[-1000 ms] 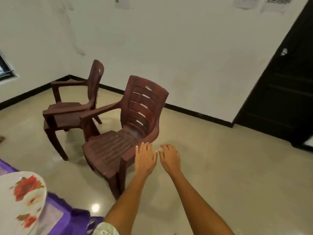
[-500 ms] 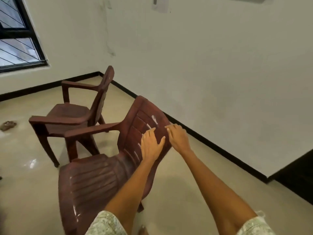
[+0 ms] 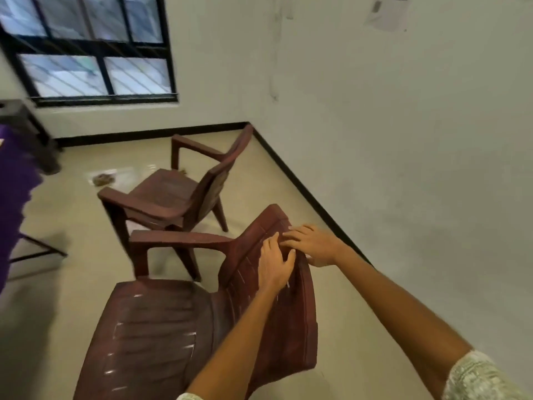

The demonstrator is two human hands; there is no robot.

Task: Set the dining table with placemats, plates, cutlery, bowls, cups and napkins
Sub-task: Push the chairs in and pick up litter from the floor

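Both my hands are on the backrest of the near chair [image 3: 161, 336], a brown plastic armchair that fills the lower middle of the view. My left hand [image 3: 272, 268] lies on the front face of the backrest near its top, fingers [image 3: 269, 245] pointing up toward the top edge and the thumb spread to the right. My right hand [image 3: 310, 243] reaches in from the right and lies over the top edge of the backrest, its fingers stretched leftward so the tips come just beside my left fingertips. Whether either hand is truly grasping the backrest or only pressing on it, I cannot tell; the fingers look mostly straight and the frame is a little blurred.

A second chair [image 3: 176, 194] of the same kind stands farther away and to the left, facing left, apart from the near one. At the far left edge hangs a purple cloth [image 3: 14, 203], with a thin dark table leg below it; that is all I can see of the table. No placemats, plates, cutlery, bowls, cups or napkins are in view. Beyond the chairs are the pale floor [image 3: 66, 226], a white wall with black skirting, and a barred window [image 3: 89, 47] at the upper left. A small brownish scrap lies on the floor below the window.
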